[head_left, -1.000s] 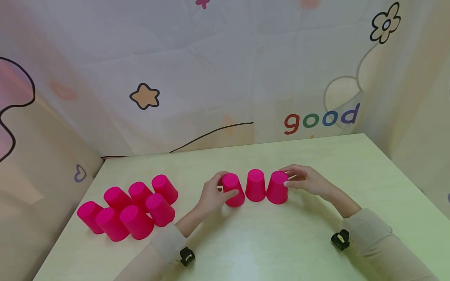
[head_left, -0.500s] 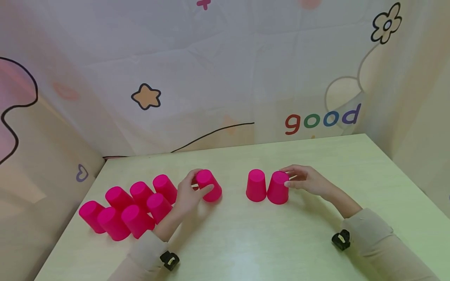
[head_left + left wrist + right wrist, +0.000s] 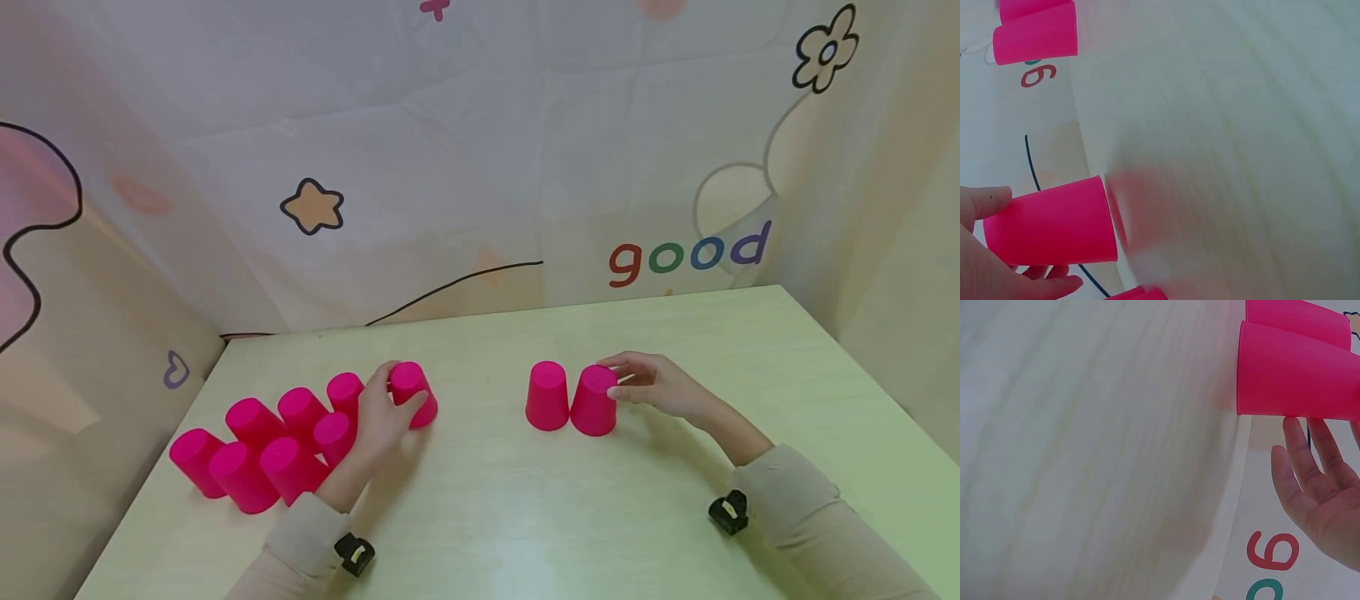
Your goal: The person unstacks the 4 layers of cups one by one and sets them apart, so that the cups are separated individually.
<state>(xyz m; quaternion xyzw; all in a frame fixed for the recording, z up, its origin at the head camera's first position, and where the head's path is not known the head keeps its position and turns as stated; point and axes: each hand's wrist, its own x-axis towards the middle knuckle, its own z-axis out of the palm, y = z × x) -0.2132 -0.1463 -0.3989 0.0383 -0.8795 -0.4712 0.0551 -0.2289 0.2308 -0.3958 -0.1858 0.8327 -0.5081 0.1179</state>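
My left hand (image 3: 381, 427) grips an upside-down pink cup (image 3: 414, 390) between thumb and fingers, close to the right side of the cup group. In the left wrist view a narrow gap and a reflection show beside the rim of this held cup (image 3: 1054, 224), which seems just off the table. Farther right, another upside-down pink cup (image 3: 594, 404) stands on the table, pinched at its upper right side by my right hand (image 3: 663, 387). In the right wrist view several fingertips (image 3: 1294, 425) touch its side; the thumb is hidden. Beside it stands a third pink cup (image 3: 547, 398).
At the left of the pale table (image 3: 480, 517), several upside-down pink cups (image 3: 255, 429) stand in two close rows, partly covered by the left hand and forearm. A printed cloth (image 3: 465, 192) hangs behind the table's back edge.
My left hand has carried its cup leftward, away from the two cups on the right, toward the group. My right hand has stayed at its cup.
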